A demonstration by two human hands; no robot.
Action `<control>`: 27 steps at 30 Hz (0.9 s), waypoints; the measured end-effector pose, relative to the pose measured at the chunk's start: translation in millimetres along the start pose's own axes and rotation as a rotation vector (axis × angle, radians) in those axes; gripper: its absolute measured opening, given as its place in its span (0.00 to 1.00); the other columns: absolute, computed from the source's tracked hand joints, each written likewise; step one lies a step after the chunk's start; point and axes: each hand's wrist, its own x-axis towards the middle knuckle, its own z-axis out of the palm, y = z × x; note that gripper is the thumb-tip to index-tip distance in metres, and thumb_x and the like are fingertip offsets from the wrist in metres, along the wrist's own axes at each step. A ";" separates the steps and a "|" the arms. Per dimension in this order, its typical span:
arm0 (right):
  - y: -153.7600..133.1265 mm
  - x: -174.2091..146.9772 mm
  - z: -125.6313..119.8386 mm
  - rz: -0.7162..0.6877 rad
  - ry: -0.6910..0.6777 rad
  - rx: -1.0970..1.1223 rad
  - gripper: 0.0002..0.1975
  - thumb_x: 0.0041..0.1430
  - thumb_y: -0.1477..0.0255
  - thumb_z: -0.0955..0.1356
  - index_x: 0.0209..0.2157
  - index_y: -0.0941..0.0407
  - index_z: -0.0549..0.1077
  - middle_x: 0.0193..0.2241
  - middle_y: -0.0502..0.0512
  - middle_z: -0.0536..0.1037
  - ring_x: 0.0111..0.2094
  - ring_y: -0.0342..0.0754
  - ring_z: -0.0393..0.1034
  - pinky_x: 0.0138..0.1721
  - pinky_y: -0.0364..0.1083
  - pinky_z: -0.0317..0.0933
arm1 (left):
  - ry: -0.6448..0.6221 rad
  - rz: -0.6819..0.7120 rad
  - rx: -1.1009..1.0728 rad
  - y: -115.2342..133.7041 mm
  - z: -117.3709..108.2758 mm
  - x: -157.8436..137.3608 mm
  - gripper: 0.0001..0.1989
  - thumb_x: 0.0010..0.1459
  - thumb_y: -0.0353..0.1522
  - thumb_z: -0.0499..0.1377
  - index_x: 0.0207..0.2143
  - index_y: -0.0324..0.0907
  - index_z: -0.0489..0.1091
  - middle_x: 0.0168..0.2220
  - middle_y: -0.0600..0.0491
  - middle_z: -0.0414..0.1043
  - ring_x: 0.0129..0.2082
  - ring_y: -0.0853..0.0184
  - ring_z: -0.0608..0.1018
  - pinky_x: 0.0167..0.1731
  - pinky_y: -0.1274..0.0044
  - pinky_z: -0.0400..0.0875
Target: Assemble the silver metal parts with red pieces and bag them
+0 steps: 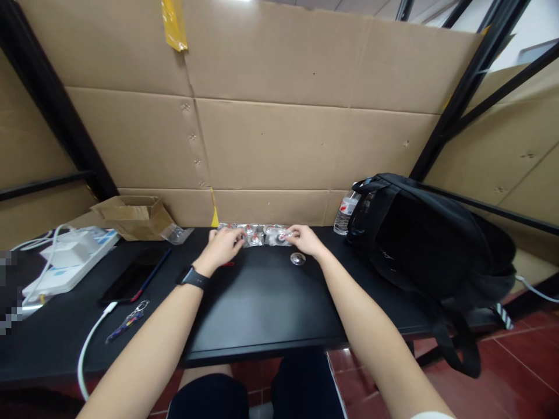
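Observation:
A row of small clear plastic packets (255, 237) with red and dark bits inside lies along the back of the black table. At the left end of the row is my left hand (222, 247), wearing a dark watch (195, 278); its fingers are curved and apart, close to the packets. My right hand (305, 240) has its thumb and fingers pinched on the right-hand packet (276, 236). Just below the right hand lies a small round, shiny disc (297, 259). A small red piece (229, 264) shows beside my left hand.
On the left are a cardboard box (135, 218), a power strip (72, 265), a phone (135, 273), a pen (152, 273), a keychain (128, 320) and a white cable (89, 343). A water bottle (345, 214) and black backpack (432, 238) stand right. Cardboard panels (271, 145) rise behind.

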 end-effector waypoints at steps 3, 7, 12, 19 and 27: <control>8.8 -0.1 -22.4 0.119 0.091 -0.136 0.08 0.53 0.73 0.71 0.37 0.60 0.77 0.27 0.54 0.79 0.29 0.45 0.73 0.33 0.42 0.63 | -0.113 -0.024 0.047 -42.8 -15.6 -1.2 0.11 0.59 0.39 0.57 0.41 0.50 0.76 0.44 0.52 0.80 0.49 0.56 0.76 0.49 0.68 0.63; 12.5 -5.0 -27.4 0.216 0.118 -0.280 0.09 0.53 0.70 0.73 0.37 0.59 0.78 0.30 0.57 0.80 0.32 0.48 0.75 0.35 0.43 0.63 | -0.426 0.046 -0.153 -75.4 -23.7 -7.4 0.16 0.51 0.44 0.64 0.41 0.49 0.78 0.43 0.55 0.80 0.44 0.62 0.79 0.45 0.76 0.67; -2.1 -11.1 -26.6 0.201 0.232 -0.576 0.19 0.55 0.66 0.72 0.48 0.55 0.74 0.44 0.62 0.79 0.44 0.53 0.73 0.42 0.46 0.63 | -0.496 0.091 -0.181 -66.6 -21.1 -8.4 0.16 0.48 0.45 0.66 0.38 0.49 0.80 0.40 0.56 0.81 0.42 0.62 0.79 0.44 0.77 0.67; -26.5 -20.6 -39.2 0.098 -0.522 -0.558 0.26 0.36 0.64 0.80 0.41 0.54 0.79 0.40 0.53 0.80 0.38 0.50 0.75 0.38 0.42 0.63 | -0.421 0.147 -0.214 -42.2 -23.3 -6.7 0.11 0.54 0.40 0.61 0.33 0.45 0.78 0.32 0.55 0.81 0.33 0.65 0.79 0.36 0.78 0.67; -29.0 -22.9 -23.9 0.017 -0.411 -0.613 0.26 0.36 0.70 0.77 0.43 0.54 0.78 0.34 0.51 0.80 0.32 0.47 0.73 0.31 0.41 0.60 | -0.244 0.295 -0.454 -13.3 -9.3 -4.0 0.05 0.51 0.33 0.62 0.30 0.41 0.71 0.32 0.55 0.77 0.34 0.66 0.78 0.38 0.77 0.69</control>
